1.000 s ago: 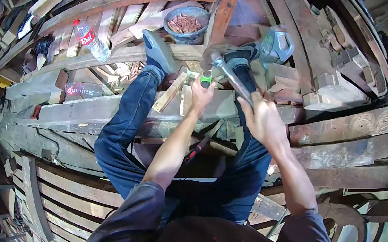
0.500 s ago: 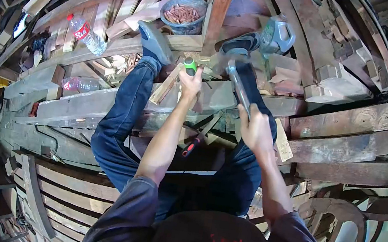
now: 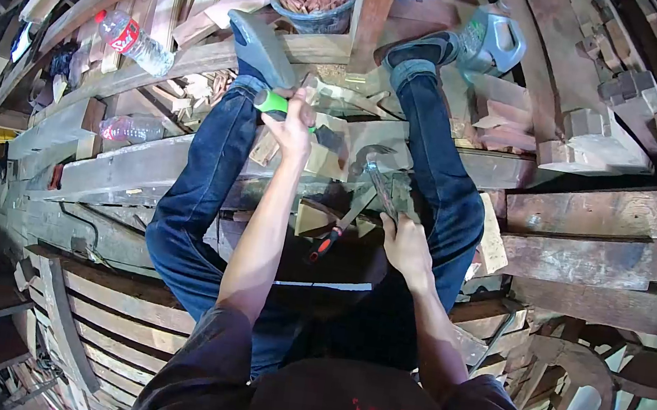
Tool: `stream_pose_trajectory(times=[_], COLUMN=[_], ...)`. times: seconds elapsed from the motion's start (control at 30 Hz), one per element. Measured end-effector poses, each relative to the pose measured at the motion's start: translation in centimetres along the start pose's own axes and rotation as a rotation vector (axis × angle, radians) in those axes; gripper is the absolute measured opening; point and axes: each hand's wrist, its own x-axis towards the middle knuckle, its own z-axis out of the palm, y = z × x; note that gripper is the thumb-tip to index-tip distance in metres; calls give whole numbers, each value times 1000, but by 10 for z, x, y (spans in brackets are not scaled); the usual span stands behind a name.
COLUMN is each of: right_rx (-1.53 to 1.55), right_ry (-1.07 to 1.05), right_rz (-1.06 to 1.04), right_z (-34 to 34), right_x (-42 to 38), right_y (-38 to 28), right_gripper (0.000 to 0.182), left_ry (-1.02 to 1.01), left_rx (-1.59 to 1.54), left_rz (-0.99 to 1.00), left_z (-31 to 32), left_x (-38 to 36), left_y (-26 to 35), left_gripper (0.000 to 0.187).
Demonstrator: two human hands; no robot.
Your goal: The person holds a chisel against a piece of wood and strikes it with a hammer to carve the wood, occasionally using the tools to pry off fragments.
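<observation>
My left hand (image 3: 293,130) is closed around a chisel with a bright green handle (image 3: 272,102); the handle now points left and its blade is mostly hidden. Wooden blocks (image 3: 326,161) lie just below and right of that hand, between my legs. My right hand (image 3: 408,249) grips a hammer (image 3: 382,181) by its shaft, the metal head pointing away from me over the wooden beam. Close to the hammer lies another tool with a red and black handle (image 3: 326,244) and a flat metal blade.
A blue bucket (image 3: 344,20) of small wood pieces stands ahead, beside an upright post (image 3: 374,16). Plastic bottles (image 3: 138,45) lie at left, and a pale jug (image 3: 495,40) stands beyond my right foot. Stacked planks (image 3: 602,208) lie on the right.
The hammer has come down and toward me, its head no longer raised near my right foot. My left hand has shifted left and tipped the green handle from upright to sideways.
</observation>
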Motion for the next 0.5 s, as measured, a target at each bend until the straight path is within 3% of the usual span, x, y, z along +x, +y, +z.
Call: stream_pose_trajectory(times=[0.23, 0.5], right_rx=[14, -2], right_ry=[-38, -57], right_rz=[75, 74], right_z=[-6, 0], right_x=[2, 0], right_y=[11, 28], right_gripper=[42, 42], left_ry=[-40, -23], left_rx=[46, 9], left_rz=[146, 167], left_z=[2, -25], left_x=[1, 3], left_y=[22, 24], left_gripper=[24, 22])
